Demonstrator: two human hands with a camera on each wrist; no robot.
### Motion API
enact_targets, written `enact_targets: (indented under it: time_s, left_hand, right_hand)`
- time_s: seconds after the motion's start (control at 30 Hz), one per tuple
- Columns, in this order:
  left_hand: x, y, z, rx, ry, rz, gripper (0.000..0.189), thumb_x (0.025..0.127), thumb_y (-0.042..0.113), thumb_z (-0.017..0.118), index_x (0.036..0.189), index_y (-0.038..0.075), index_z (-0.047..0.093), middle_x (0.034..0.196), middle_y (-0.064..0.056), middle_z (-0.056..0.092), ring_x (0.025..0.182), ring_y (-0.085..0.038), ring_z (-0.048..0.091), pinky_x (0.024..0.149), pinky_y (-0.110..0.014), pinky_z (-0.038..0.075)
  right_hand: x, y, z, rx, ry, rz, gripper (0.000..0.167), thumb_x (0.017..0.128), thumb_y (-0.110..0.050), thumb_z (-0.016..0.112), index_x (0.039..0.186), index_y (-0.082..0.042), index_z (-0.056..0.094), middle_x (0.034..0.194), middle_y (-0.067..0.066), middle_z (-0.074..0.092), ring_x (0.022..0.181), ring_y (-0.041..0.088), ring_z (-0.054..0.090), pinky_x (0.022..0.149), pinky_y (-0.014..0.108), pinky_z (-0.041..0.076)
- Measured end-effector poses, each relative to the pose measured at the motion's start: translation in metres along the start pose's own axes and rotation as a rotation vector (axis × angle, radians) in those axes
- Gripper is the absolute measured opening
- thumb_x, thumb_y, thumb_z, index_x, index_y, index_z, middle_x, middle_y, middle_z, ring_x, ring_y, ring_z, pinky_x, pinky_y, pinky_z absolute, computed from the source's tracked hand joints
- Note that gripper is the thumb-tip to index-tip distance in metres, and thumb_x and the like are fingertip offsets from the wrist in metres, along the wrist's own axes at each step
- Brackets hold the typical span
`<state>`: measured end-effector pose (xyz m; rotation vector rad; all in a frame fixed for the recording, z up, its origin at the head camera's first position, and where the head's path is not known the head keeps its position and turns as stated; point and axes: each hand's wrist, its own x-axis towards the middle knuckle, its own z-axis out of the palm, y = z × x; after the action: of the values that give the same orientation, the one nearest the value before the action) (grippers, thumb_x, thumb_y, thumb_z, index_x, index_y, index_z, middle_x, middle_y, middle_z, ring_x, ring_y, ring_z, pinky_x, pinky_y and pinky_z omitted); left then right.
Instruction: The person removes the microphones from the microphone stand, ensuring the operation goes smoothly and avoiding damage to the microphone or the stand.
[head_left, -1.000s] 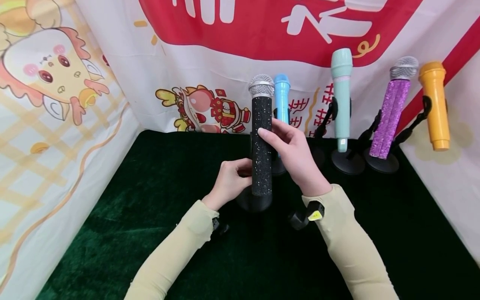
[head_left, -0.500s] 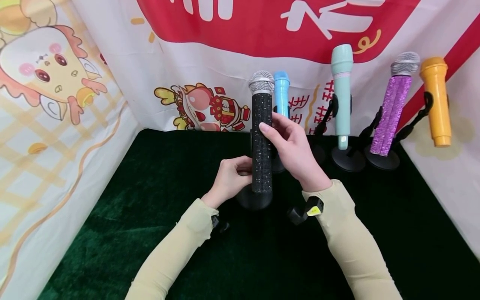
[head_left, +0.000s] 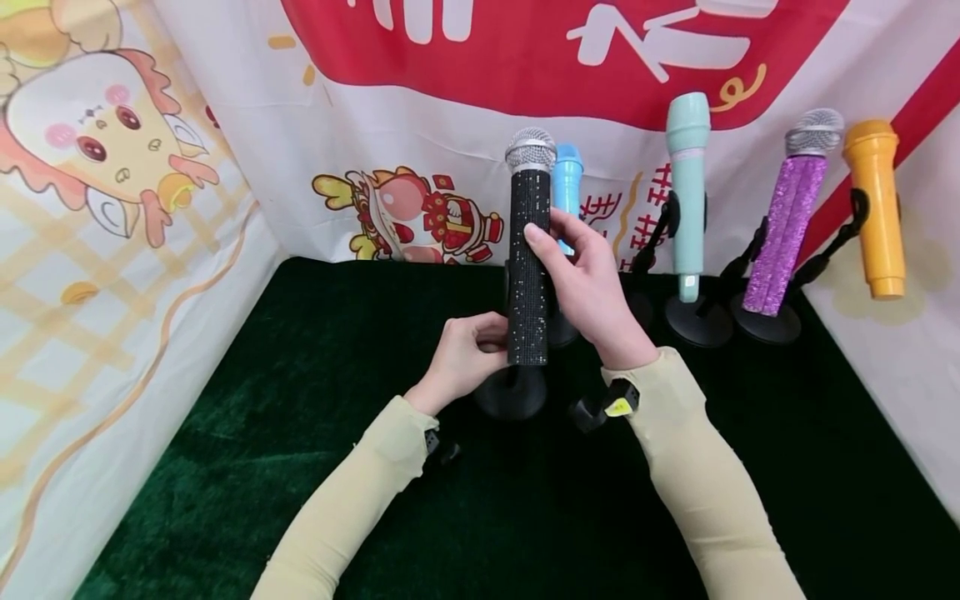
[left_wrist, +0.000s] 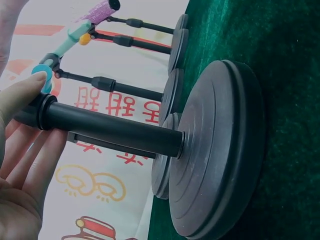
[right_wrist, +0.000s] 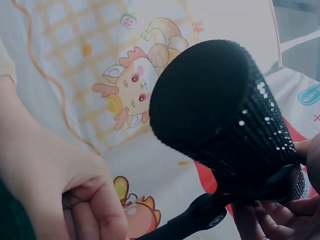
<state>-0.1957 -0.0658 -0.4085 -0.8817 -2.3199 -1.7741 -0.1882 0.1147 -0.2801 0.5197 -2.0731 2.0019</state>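
Observation:
A black microphone studded with sparkles and topped by a silver mesh head stands upright in the head view. My right hand grips its upper body, thumb in front. Seen in the right wrist view, the microphone shows its dark flat end, with the curved clip of a stand against its side. Lower down, my left hand pinches the stand's collar; the left wrist view shows thumb and fingers round it, above the black pole and round base.
Behind stands a blue microphone. To the right are mint green, purple glitter and orange microphones on black stands. Dark green cloth covers the table, and printed curtains rise at the back and sides.
My right hand and the black microphone have moved up and slightly right, showing more of the stand's base. My left hand has stayed about where it was.

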Motion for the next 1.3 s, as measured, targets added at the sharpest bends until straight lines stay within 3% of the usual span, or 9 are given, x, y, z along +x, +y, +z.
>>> enact_targets:
  time_s: [0.23, 0.43, 0.57, 0.77, 1.0, 1.3]
  left_hand:
    - [0.001, 0.000, 0.001, -0.018, -0.017, -0.010, 0.021, 0.087, 0.009, 0.083, 0.106, 0.012, 0.075, 0.102, 0.003, 0.075, 0.091, -0.012, 0.073, 0.079, -0.029, 0.060]
    - [-0.001, 0.000, 0.001, -0.033, 0.005, -0.033, 0.020, 0.087, 0.009, 0.083, 0.106, 0.012, 0.076, 0.101, 0.003, 0.075, 0.089, -0.013, 0.073, 0.079, -0.030, 0.061]
    - [-0.002, -0.001, 0.001, -0.048, -0.005, -0.037, 0.022, 0.088, 0.009, 0.082, 0.108, 0.013, 0.076, 0.102, 0.003, 0.075, 0.090, -0.013, 0.073, 0.080, -0.030, 0.060]
    - [-0.002, -0.002, 0.000, -0.033, -0.007, -0.024, 0.022, 0.088, 0.010, 0.082, 0.109, 0.013, 0.075, 0.103, 0.003, 0.075, 0.090, -0.013, 0.073, 0.080, -0.030, 0.060]
    - [-0.002, -0.002, 0.000, -0.023, -0.002, -0.030, 0.023, 0.090, 0.011, 0.081, 0.111, 0.014, 0.075, 0.104, 0.004, 0.075, 0.090, -0.012, 0.073, 0.080, -0.029, 0.060]
    - [-0.002, -0.003, 0.002, -0.036, -0.003, -0.003, 0.023, 0.089, 0.010, 0.081, 0.111, 0.014, 0.075, 0.105, 0.004, 0.075, 0.092, -0.012, 0.073, 0.081, -0.030, 0.060]
  right_hand:
    - [0.005, -0.001, -0.001, -0.018, 0.025, -0.009, 0.042, 0.105, -0.026, 0.060, 0.139, -0.001, 0.057, 0.115, 0.013, 0.062, 0.094, 0.024, 0.063, 0.079, 0.032, 0.058]
    - [0.005, -0.003, -0.003, 0.014, 0.006, 0.082, 0.048, 0.102, -0.031, 0.064, 0.143, -0.007, 0.055, 0.122, 0.012, 0.062, 0.101, 0.025, 0.064, 0.082, 0.033, 0.058]
    - [-0.003, -0.004, -0.004, 0.009, -0.029, 0.144, 0.053, 0.100, -0.033, 0.066, 0.146, -0.011, 0.053, 0.126, 0.010, 0.061, 0.106, 0.024, 0.064, 0.089, 0.036, 0.056]
    - [-0.020, -0.003, -0.003, 0.030, -0.059, 0.171, 0.058, 0.099, -0.029, 0.069, 0.150, -0.012, 0.049, 0.132, 0.009, 0.062, 0.116, 0.024, 0.063, 0.099, 0.039, 0.052]
    - [-0.032, 0.001, 0.002, 0.074, -0.043, 0.145, 0.058, 0.098, -0.024, 0.071, 0.151, -0.013, 0.048, 0.136, 0.008, 0.061, 0.120, 0.024, 0.061, 0.101, 0.039, 0.051]
    - [-0.032, 0.005, 0.006, 0.074, -0.007, 0.058, 0.052, 0.100, -0.020, 0.067, 0.149, -0.009, 0.050, 0.134, 0.007, 0.061, 0.117, 0.023, 0.061, 0.099, 0.038, 0.051]
